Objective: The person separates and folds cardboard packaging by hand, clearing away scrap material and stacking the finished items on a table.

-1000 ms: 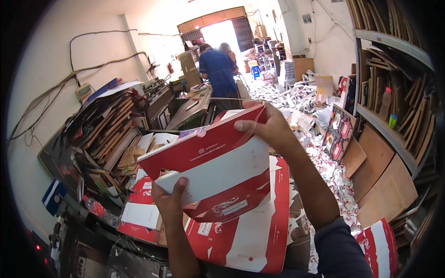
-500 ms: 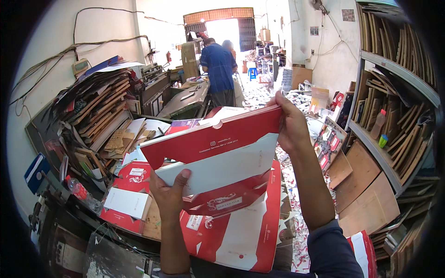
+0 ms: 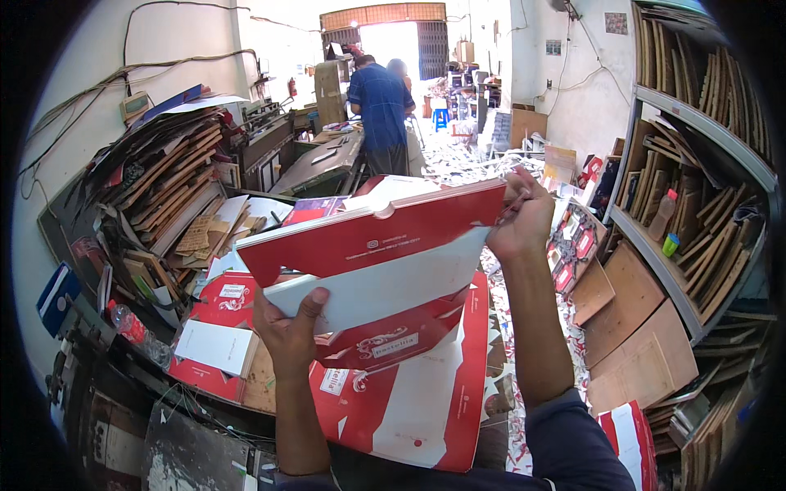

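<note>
A thick stack of red and white printed card sheets (image 3: 385,282) is held up in front of me, tilted, with a small round notch in its upper edge. My left hand (image 3: 286,331) grips its lower left side, thumb across the white band. By the stack's right end, my right hand (image 3: 526,214) is closed with the fingers curled; what lies in them is blurred and hidden. Beneath the held stack are larger red and white printed sheets (image 3: 417,413). Left of them, a small white stack of card (image 3: 214,345) rests on more red sheets (image 3: 196,382).
Plastic bottles (image 3: 131,323) lie by the machine at left, near piled wooden boards (image 3: 176,176). Shelves with boards (image 3: 704,114) rise at right, panels (image 3: 630,303) leaning below. Paper scraps (image 3: 512,327) litter the floor. A person in blue (image 3: 381,114) stands farther back.
My right hand has turned and curled its fingers at the stack's right end, where they lay along the corner before. The held stack has shifted slightly left in view; my left hand keeps its grip.
</note>
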The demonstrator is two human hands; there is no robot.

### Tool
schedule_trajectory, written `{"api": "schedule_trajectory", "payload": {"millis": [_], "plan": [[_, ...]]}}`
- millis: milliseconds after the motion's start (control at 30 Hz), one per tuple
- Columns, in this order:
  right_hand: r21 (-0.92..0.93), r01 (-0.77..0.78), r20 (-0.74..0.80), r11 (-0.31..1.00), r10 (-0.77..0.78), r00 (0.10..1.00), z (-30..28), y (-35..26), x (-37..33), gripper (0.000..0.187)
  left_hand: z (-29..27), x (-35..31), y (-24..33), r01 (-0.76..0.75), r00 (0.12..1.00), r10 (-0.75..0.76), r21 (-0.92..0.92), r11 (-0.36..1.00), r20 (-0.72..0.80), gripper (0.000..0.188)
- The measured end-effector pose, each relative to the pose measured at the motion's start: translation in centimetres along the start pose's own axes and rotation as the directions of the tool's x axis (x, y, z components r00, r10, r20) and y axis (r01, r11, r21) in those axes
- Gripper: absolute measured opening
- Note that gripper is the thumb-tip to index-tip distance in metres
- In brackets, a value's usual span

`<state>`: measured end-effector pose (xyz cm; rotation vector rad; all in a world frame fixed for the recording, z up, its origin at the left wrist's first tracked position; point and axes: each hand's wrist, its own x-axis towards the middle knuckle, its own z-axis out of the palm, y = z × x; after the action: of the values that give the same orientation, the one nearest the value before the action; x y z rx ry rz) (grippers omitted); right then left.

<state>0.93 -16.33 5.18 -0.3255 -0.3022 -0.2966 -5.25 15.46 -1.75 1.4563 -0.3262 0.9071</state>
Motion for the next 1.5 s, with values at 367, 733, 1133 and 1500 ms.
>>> {"api": "schedule_trajectory", "payload": {"millis": [367, 733, 1133, 1500], "plan": [[-0.935, 0.027, 0.144, -0.352, -0.31, 0.94, -14.6, -6.8, 3.1, 0.097, -7.8, 0.6, -7.8, 0.055, 0.948, -0.184, -0.434, 0.899, -0.261, 0.039], [-0.985, 0.146, 0.073, -0.091, 0.548, 0.833, -3.2, 2.3, -3.0, 0.05, -3.3, -4.0, -9.1, 0.109, 0.935, -0.318, -0.726, 0.679, -0.157, 0.036], [-0.638, 0.619, 0.3, -0.458, 0.592, 0.748, 1.0, 2.0, -2.3, 0.028, -8.4, -7.4, -12.2, 0.305, 0.907, -0.261, 0.088, 0.948, -0.33, 0.08], [-0.767, 0.461, 0.394, -0.447, 0.239, 0.888, -6.1, -4.1, -1.1, 0.068, -4.8, -3.4, -10.8, 0.351, 0.934, -0.337, -0.128, 0.928, 0.12, 0.037]]}}
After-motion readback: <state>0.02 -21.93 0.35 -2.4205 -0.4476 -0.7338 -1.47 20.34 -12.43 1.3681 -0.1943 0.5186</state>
